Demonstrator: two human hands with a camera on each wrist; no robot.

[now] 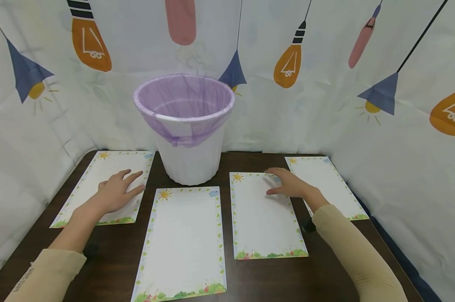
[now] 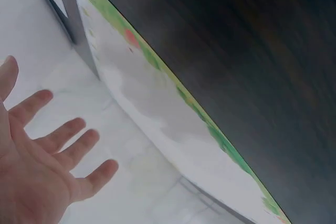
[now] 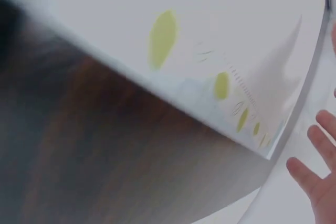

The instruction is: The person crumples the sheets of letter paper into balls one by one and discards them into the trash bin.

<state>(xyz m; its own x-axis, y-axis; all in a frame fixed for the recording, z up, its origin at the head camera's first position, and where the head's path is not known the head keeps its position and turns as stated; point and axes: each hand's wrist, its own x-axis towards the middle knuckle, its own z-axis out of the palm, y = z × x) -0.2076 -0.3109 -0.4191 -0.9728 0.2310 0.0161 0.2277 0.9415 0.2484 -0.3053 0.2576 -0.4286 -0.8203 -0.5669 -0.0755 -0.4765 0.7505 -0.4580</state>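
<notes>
My left hand (image 1: 115,191) hovers over the far-left sheet of paper (image 1: 84,199), its fingers spread and nothing in them. That sheet has a printed border with a sun, leaves and grass. In the left wrist view the left hand (image 2: 42,166) shows its palm and parted fingers beside the sheet's grassy edge (image 2: 184,98). Above the upper right corner of the right-middle sheet (image 1: 263,222), my right hand (image 1: 289,184) reaches with fingers loosely extended, holding nothing. Only the fingers of the right hand (image 3: 317,166) show at the right edge of the right wrist view, by a leaf-bordered sheet (image 3: 220,35).
A white bin (image 1: 193,161) with a purple liner bag (image 1: 189,98) stands at the back of the dark table (image 1: 102,256). Another bordered sheet (image 1: 185,239) lies in front of it, and one more sheet (image 1: 321,176) at the far right. Patterned cloth (image 1: 250,113) hangs behind.
</notes>
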